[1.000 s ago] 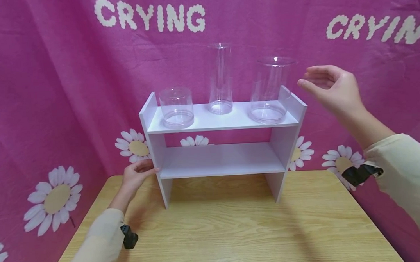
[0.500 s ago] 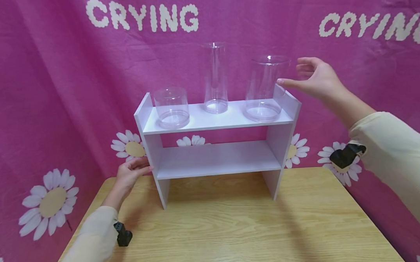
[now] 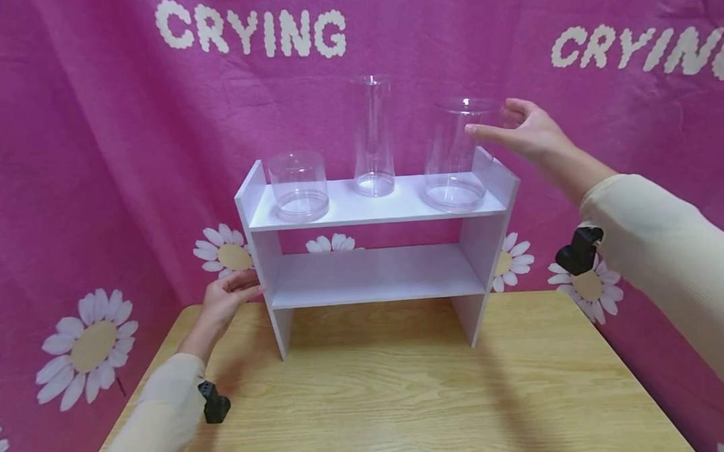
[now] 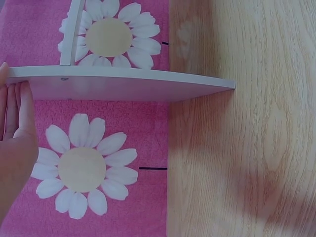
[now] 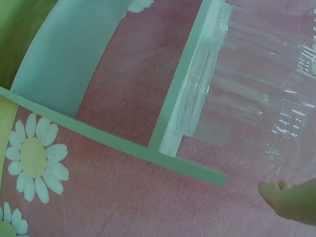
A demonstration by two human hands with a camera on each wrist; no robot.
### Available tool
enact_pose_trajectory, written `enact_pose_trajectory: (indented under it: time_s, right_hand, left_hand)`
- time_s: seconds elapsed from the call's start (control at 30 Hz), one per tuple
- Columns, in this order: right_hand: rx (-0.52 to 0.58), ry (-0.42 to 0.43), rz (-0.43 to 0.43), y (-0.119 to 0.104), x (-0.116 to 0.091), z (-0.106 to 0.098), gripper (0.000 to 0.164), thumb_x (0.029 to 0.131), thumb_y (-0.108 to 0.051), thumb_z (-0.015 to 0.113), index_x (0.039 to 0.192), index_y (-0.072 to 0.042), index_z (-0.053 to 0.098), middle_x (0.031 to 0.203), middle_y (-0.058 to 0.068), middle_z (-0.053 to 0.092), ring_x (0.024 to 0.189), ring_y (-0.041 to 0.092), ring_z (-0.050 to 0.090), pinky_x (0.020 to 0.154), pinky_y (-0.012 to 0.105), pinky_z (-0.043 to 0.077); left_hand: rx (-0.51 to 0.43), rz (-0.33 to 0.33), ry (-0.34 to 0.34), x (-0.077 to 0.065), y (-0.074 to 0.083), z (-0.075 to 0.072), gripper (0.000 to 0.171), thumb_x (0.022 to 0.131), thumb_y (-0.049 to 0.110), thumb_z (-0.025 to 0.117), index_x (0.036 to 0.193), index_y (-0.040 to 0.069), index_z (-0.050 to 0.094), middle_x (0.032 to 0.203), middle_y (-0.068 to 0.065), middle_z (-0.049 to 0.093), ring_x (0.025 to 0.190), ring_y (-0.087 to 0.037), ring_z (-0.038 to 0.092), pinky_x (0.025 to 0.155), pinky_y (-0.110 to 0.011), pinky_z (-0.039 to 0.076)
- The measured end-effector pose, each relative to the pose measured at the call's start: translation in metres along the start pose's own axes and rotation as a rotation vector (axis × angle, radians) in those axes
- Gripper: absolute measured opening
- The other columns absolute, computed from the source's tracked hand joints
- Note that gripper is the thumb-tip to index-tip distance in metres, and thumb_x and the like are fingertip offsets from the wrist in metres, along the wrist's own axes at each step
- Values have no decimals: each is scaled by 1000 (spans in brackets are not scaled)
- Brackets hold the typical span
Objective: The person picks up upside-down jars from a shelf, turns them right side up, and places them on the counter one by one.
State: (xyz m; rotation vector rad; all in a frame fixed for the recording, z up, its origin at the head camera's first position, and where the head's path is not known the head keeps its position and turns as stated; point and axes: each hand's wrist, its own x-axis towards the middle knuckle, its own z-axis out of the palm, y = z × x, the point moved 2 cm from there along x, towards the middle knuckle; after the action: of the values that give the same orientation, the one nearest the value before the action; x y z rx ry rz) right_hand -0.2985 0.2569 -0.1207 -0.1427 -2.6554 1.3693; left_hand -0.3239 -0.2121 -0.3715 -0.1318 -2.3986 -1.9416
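Note:
A white two-tier shelf bears three clear cylindrical containers on its top board. The short container is at the left, the tall narrow container in the middle, and the wide container at the right. My right hand is at the wide container's upper right side, thumb in front and fingers spread apart. In the right wrist view, my thumb shows near the wide container, apart from its wall. My left hand rests straight fingers against the shelf's left side panel.
The shelf stands at the back of a wooden table. Close behind hangs a pink cloth with daisies and lettering. Raised side panels flank the top board, and the lower board lies beneath it.
My right hand has moved left to the wide container, its thumb now across the container's front. The left hand stays at the shelf's left side. The containers have not moved.

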Motion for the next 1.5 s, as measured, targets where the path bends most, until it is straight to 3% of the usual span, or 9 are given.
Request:
enact_pose_trajectory:
  time_s: [0.2,0.37,0.5,0.63,0.9,1.1,1.3,1.4,1.5]
  right_hand:
    - [-27,-37,32,-6,7,2,118,71,-66,71,156,-24,0,165,4,5,152,27,7,124,52,12]
    - [-46,-56,-8,-13,12,3,116,74,-58,74,156,-22,1,164,6,3,152,26,7,125,50,12]
    - [-33,-35,-31,-15,16,9,112,76,-52,74,156,-13,5,162,12,15,149,27,18,124,46,19]
    - [-69,-4,-12,-11,18,20,105,74,-58,74,151,-8,23,150,15,36,136,27,35,117,45,34]
    - [-72,64,-5,-10,17,32,102,72,-56,76,147,-5,29,148,17,37,131,30,38,113,45,40]
    - [-99,103,-34,-13,8,27,98,69,-58,77,140,-6,35,134,11,43,118,23,42,102,40,46]
    - [-79,20,-91,-21,-4,22,103,73,-58,75,151,-13,24,148,13,38,133,27,37,114,48,36]
    - [-64,0,-151,-22,-11,23,94,75,-53,76,149,-17,31,133,5,52,129,24,43,112,47,38]
    - [-78,-1,-197,-21,-19,26,86,76,-51,76,145,-19,36,114,-6,55,117,20,48,103,41,44]
  left_hand:
    - [-37,-14,10,-2,-3,1,47,85,16,73,125,-2,58,84,29,62,85,11,60,78,-7,51]
    - [-45,-7,14,-1,-2,1,45,85,16,73,124,-2,59,85,29,63,84,10,61,78,-7,51]
    - [-29,-2,25,0,-2,2,46,85,19,74,124,-2,59,85,29,62,85,10,60,78,-7,51]
    - [-40,14,30,-1,-3,1,44,85,15,73,122,-3,60,84,29,63,85,11,60,77,-7,51]
    - [-87,9,22,-1,-5,0,35,86,11,71,118,2,63,82,29,64,84,10,61,77,-7,52]
    - [-57,3,14,2,-3,2,47,86,16,71,127,-2,58,86,30,62,87,9,59,78,-7,51]
    - [-31,3,25,3,-2,2,49,86,19,72,127,-2,58,85,30,63,88,9,59,79,-7,51]
    - [-32,-7,32,2,-4,1,48,85,20,73,126,-1,59,85,30,63,87,9,59,79,-7,51]
    - [-40,-18,35,1,-5,0,46,85,20,73,125,1,60,85,31,62,87,10,59,78,-7,51]
